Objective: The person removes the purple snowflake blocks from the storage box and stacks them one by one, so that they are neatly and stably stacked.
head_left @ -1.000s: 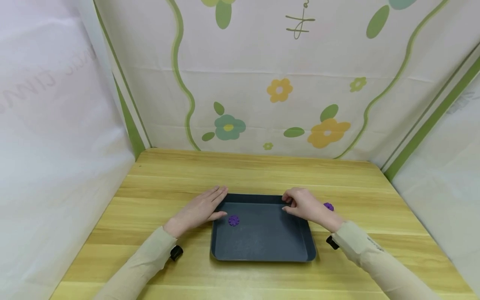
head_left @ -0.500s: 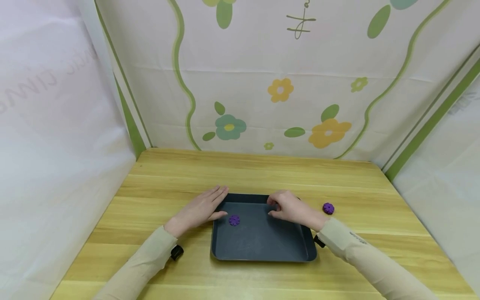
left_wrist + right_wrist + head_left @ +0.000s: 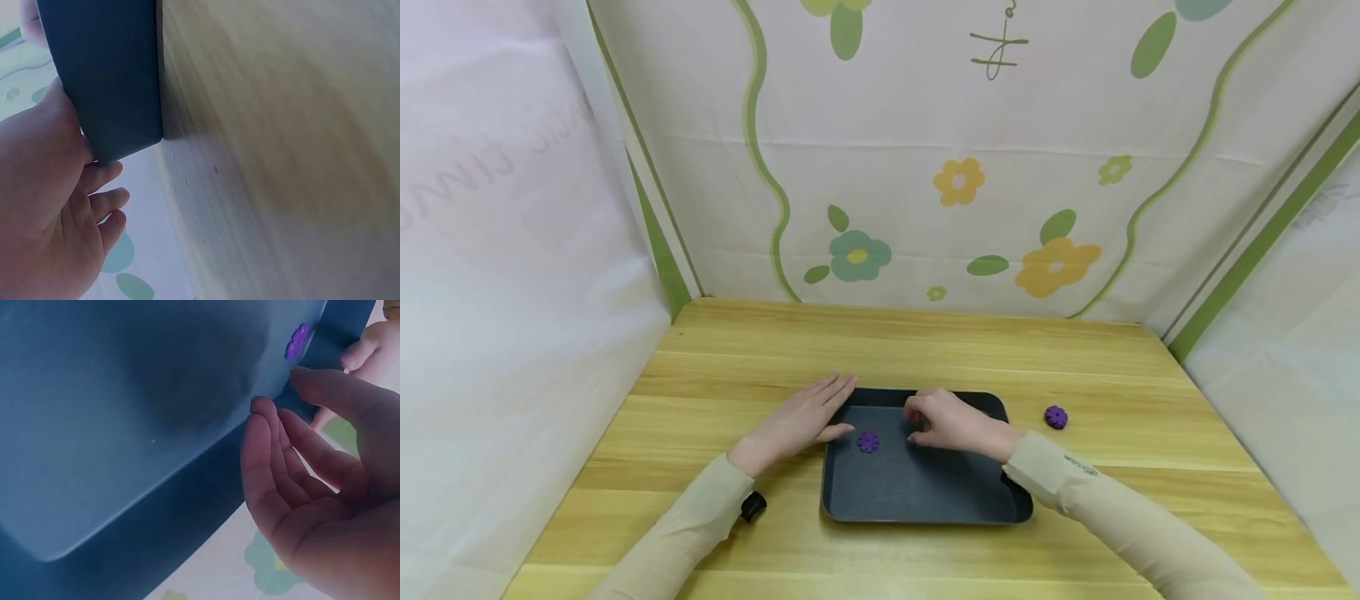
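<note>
A dark blue tray [image 3: 925, 500] lies on the wooden table. A purple flower-shaped piece [image 3: 868, 441] lies inside it near the left wall. My left hand [image 3: 816, 412] rests flat on the table at the tray's far left corner, thumb at the rim. My right hand [image 3: 925, 418] hovers over the tray's far middle, a little right of the piece, fingers relaxed and holding nothing. The right wrist view shows my right hand [image 3: 275, 444] above the tray floor [image 3: 125, 400], with the purple piece [image 3: 299, 340] beyond it. In the left wrist view my left hand [image 3: 62, 206] lies beside the tray wall [image 3: 106, 75].
A second purple piece [image 3: 1056, 417] lies on the table [image 3: 925, 342] right of the tray. Flower-printed sheets [image 3: 955, 150] close off the back and both sides of the table.
My right hand has moved left from the tray's far right corner across the tray toward the purple piece inside it. The left hand has stayed still.
</note>
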The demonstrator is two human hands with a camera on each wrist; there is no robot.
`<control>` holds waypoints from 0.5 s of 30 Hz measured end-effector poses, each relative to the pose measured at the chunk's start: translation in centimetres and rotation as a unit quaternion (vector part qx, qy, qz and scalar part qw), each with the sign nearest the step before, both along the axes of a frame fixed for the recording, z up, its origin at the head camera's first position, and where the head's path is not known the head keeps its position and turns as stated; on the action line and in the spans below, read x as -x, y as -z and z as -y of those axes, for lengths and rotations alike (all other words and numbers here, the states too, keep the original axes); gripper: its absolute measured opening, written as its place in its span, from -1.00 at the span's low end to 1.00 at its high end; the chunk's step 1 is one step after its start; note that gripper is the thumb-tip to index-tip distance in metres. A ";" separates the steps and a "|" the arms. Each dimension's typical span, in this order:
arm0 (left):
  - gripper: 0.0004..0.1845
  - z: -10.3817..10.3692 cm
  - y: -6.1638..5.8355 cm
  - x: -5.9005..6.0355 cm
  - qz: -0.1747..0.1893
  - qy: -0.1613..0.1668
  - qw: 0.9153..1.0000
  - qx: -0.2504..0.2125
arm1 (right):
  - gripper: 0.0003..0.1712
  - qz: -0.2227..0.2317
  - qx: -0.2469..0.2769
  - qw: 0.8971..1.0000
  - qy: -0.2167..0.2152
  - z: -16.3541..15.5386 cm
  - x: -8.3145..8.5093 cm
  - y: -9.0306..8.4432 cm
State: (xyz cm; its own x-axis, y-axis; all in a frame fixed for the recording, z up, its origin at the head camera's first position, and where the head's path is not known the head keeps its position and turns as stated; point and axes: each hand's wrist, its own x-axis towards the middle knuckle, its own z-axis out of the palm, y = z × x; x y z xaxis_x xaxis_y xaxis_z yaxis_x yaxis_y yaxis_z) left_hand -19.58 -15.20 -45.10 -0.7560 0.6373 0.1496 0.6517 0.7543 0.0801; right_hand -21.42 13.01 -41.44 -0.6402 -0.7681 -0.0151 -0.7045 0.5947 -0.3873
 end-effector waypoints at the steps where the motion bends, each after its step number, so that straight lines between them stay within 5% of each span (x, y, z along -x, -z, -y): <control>1: -0.21 0.0 0.0 0.0 -0.001 0.000 1.000 -0.001 | -0.77 -0.001 -0.001 1.000 -0.004 0.2 0.0 0.0; 15: -0.23 0.1 0.3 0.0 -0.024 0.005 1.000 -0.003 | -0.76 -0.008 -0.031 0.999 -0.040 3.1 0.0 0.4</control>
State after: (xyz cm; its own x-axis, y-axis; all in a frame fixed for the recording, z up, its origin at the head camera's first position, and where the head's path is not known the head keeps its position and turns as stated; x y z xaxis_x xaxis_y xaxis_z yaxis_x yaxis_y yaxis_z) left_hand -19.54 -15.27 -45.41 -0.7413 0.6436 0.1903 0.6624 0.7472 0.0530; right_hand -21.39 9.87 -41.89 -0.5778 -0.8144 -0.0545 -0.7561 0.5592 -0.3400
